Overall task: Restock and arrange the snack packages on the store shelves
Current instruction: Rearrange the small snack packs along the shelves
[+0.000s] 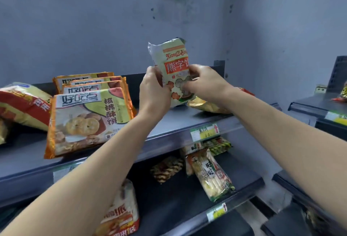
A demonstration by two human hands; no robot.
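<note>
A pale green biscuit packet (171, 60) with red lettering and a bear picture stands upright above the top shelf (187, 121). My left hand (153, 92) grips its left edge and my right hand (203, 82) grips its right edge, covering the lower part. Left of it, a row of several orange walnut cookie packs (88, 115) stands upright on the same shelf. A yellow snack bag (204, 105) lies behind my right wrist, partly hidden.
A red and yellow bag (22, 104) lies at the far left of the top shelf. The lower shelf (242, 188) holds a rice cracker pack (210, 175), a striped packet (167, 169) and an orange pack (122, 211). Another shelf unit (319, 108) stands at the right.
</note>
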